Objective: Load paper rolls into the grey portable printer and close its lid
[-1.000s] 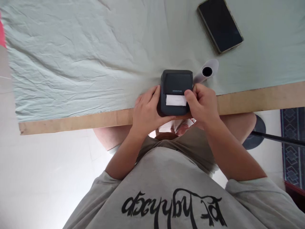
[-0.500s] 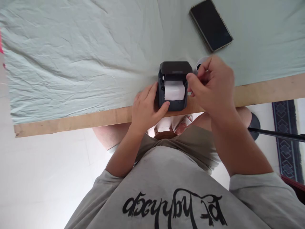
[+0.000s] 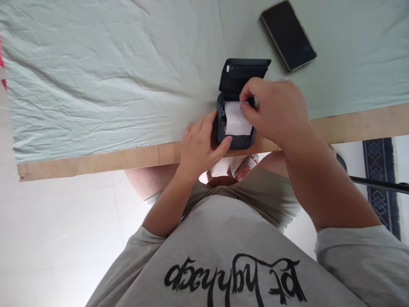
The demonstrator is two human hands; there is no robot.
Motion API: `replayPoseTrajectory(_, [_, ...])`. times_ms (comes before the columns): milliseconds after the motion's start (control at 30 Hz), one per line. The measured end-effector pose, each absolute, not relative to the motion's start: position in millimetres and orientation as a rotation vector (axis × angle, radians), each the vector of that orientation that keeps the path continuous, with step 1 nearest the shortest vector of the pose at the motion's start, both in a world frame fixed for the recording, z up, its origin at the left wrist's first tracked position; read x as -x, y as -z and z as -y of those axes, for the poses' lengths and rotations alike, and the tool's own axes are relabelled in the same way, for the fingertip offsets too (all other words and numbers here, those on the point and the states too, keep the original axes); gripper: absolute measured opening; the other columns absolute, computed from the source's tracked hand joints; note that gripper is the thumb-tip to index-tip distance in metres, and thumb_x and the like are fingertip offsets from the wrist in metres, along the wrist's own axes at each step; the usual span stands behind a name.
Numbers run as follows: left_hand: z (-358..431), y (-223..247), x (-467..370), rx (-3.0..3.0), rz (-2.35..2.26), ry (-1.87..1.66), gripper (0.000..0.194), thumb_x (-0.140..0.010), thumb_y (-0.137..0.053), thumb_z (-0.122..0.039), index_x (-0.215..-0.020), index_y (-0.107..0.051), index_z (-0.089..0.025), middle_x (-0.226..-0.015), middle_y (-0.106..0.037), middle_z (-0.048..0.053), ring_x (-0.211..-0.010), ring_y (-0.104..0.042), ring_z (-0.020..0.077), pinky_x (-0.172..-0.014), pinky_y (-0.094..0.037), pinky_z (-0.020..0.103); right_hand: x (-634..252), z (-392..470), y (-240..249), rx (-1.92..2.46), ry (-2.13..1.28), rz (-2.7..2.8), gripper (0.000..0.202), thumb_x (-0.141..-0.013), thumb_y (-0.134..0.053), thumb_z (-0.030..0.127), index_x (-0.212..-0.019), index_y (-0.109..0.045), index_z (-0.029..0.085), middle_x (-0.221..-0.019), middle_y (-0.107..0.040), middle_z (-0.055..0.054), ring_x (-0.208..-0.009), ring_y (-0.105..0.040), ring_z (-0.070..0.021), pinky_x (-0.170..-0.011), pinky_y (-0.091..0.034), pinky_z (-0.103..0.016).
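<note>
A small dark thermal printer (image 3: 236,142) sits at the table's front edge, its lid (image 3: 246,72) standing open. White paper (image 3: 235,119) lies in the printer and hangs over its front. My left hand (image 3: 201,143) grips the printer's left side, thumb on the front corner and fingers along the side. At the paper's upper right, my right hand (image 3: 275,108) has its thumb and index finger pinched on the paper. The back of that hand hides the printer's right side.
A black phone (image 3: 289,36) lies on the pale green cloth (image 3: 111,76), beyond the printer. A white round thing (image 3: 282,79) is mostly hidden behind my right hand. The wooden table edge (image 3: 96,162) runs in front of my legs.
The printer's lid has swung up and back. My right hand has moved left from the lid's right side onto the paper. My left hand stays on the printer.
</note>
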State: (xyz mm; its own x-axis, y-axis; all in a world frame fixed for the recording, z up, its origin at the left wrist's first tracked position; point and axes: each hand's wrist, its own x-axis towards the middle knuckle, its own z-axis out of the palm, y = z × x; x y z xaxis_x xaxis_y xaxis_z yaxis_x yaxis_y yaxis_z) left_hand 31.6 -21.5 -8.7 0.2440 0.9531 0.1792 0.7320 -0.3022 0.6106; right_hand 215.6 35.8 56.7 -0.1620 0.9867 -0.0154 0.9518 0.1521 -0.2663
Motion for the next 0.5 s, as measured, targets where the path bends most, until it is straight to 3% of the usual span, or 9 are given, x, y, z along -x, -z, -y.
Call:
replayPoseTrajectory(200, [21.6,7.4,-32.3,-2.093,-1.551,-0.734,0.066,-0.098,-0.042,-0.064,-0.141,-0.049,-0.015,-0.135,-0.064,0.016,-0.124,-0.061,0.0311,-0.107,-0.043,0.043,-206.3,-46.6,-74.0,1.985,-0.344,2.637,0.029,-0.084,-0.052,0.024,-0.107,-0.067,0.030,-0.083,-0.069,-0.008,-0.074,-0.062,-0.0293,-0.067,-0.045,-0.044])
replayPoseTrajectory(500, [23.3,6.6,-28.1,-2.094,-1.480,-0.765,0.079,-0.102,-0.009,-0.068,-0.143,-0.047,-0.013,-0.136,-0.063,0.017,-0.128,-0.058,0.0279,-0.108,-0.040,0.040,-204.5,-57.3,-74.9,1.958,-0.326,2.767,0.033,-0.080,-0.058,0.028,-0.112,-0.066,0.033,-0.087,-0.070,-0.007,-0.077,-0.063,-0.0290,-0.063,-0.043,-0.038])
